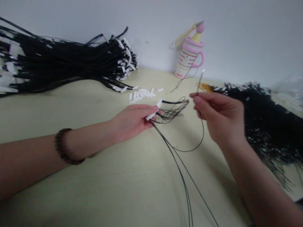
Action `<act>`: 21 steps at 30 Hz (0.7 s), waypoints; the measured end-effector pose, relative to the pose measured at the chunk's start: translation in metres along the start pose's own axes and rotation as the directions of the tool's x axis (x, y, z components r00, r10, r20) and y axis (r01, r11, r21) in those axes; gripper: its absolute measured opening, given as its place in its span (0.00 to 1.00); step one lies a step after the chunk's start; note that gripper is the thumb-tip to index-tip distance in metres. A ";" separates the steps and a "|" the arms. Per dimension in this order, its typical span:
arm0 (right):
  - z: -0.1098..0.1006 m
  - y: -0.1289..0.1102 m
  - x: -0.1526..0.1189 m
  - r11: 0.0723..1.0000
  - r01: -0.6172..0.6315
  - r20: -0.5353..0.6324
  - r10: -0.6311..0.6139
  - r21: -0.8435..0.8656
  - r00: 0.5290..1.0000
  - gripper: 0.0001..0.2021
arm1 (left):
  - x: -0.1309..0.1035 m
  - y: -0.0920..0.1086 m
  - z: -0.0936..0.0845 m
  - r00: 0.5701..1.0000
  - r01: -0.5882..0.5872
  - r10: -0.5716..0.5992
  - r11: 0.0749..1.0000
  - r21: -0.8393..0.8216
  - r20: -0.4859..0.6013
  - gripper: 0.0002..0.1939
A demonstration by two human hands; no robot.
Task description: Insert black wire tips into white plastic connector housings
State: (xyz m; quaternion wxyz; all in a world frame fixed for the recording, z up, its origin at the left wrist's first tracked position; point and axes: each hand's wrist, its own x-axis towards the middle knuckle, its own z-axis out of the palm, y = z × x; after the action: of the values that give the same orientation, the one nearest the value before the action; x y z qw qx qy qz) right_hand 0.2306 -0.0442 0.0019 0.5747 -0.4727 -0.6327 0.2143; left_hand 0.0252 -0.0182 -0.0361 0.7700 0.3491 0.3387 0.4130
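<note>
The person shows two hands: one left hand [134, 121], holding white pieces [151, 116] too close to count, and one right hand [220, 115], holding one wire [203, 134]. There are one bracelet [61, 147], one table [132, 179], one cup [187, 58], two big bundles [63, 61] and many loose tabs [142, 93], too crowded to count.

I see by dim, diffuse light, everything slightly soft. A faint shadow lies on the table [118, 189] below my right hand [221, 115]; the lower-left corner is darker, and the black pile [272, 126] at right loses detail.
</note>
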 end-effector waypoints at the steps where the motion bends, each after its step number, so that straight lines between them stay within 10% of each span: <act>1: 0.008 -0.003 -0.008 0.999 -0.010 0.079 0.014 -0.046 0.997 0.03 | 0.000 0.000 0.000 1.000 -0.003 0.003 1.000 -0.007 -0.006 0.06; 8: 0.022 -0.004 -0.028 0.914 0.278 0.342 -0.171 -0.295 0.924 0.08 | 0.000 -0.001 0.000 1.000 -0.023 0.023 0.999 -0.024 0.001 0.07; 21: 0.023 0.002 -0.027 0.938 0.228 0.349 -0.129 -0.261 0.928 0.08 | 0.001 -0.002 -0.001 0.999 -0.038 0.038 0.999 0.004 0.016 0.07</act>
State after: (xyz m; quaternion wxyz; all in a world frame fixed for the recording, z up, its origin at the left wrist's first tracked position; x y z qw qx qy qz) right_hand 0.2067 -0.0593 -0.0199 0.4017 -0.4512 -0.7847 0.1385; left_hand 0.0257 -0.0183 -0.0384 0.7639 0.3602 0.3268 0.4242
